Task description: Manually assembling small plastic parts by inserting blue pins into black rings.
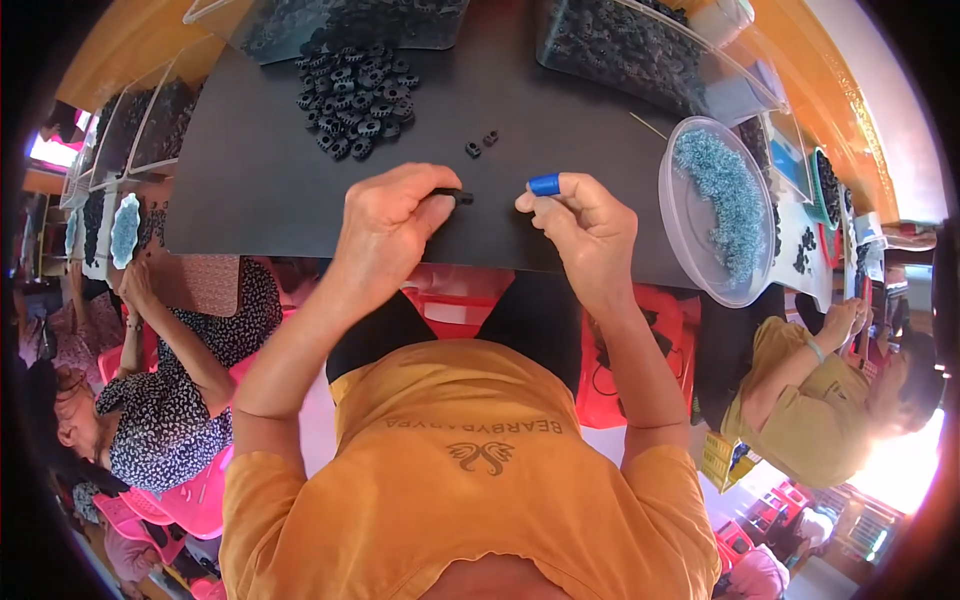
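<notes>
A small black piece [464, 198] sits pinched between the thumb and index finger of the left hand [388, 215], so only part of it shows. The visible part is dark, short and narrow, lying roughly level in the view, with its free end pointing toward three o'clock; its finer detail is too small to tell. At about three o'clock from the piece, with a gap between, a bright blue band [544, 185] wraps one finger of the right hand [592, 220] near the tip, smooth and tube-like.
</notes>
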The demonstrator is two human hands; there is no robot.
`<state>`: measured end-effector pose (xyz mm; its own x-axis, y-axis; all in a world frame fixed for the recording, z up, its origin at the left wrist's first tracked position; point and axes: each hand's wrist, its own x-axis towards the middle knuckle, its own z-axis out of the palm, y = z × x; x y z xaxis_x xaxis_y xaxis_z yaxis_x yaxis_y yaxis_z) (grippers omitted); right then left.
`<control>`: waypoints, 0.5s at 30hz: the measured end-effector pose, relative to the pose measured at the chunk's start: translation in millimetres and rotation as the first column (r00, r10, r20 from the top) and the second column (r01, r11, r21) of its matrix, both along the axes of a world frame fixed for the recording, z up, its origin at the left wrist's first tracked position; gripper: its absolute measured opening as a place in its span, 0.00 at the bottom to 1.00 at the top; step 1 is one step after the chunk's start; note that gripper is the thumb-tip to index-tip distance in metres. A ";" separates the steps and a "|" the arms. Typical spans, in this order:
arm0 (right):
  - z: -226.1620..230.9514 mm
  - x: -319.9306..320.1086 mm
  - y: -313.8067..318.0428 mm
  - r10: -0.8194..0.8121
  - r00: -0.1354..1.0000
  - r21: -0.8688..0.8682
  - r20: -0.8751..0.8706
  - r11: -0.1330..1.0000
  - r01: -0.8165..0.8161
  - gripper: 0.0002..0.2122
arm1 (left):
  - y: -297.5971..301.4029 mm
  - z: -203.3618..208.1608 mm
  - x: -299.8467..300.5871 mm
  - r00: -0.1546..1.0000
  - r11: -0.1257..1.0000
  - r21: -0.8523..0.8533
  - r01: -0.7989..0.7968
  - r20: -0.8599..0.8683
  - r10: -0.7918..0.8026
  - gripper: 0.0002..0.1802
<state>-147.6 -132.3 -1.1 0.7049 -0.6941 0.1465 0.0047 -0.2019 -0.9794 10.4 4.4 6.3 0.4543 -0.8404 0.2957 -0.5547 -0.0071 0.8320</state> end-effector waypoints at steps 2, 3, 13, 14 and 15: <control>-4.7 -1.1 0.0 0.002 1.000 -0.004 -0.005 1.000 -0.002 0.03 | -6.5 4.9 12.2 0.954 0.998 -0.045 0.032 0.299 -0.017 0.10; -8.6 -1.9 -0.2 0.004 1.000 -0.030 -0.013 1.000 -0.004 0.03 | -9.4 8.0 16.4 0.879 0.994 0.076 0.074 0.466 -0.101 0.09; -17.0 -2.9 -0.1 -0.001 0.997 -0.017 0.077 1.000 0.002 0.03 | -15.1 -1.5 2.7 0.524 0.960 0.199 0.197 0.806 -0.275 0.14; -18.5 -2.2 -0.2 -0.013 0.997 -0.020 0.076 1.000 0.014 0.03 | -16.6 -2.0 1.0 0.478 0.960 0.176 0.216 0.839 -0.261 0.15; -19.9 -1.1 0.2 -0.024 0.996 -0.017 0.085 1.000 0.025 0.03 | -17.9 -0.8 0.2 0.477 0.958 0.171 0.230 0.838 -0.264 0.15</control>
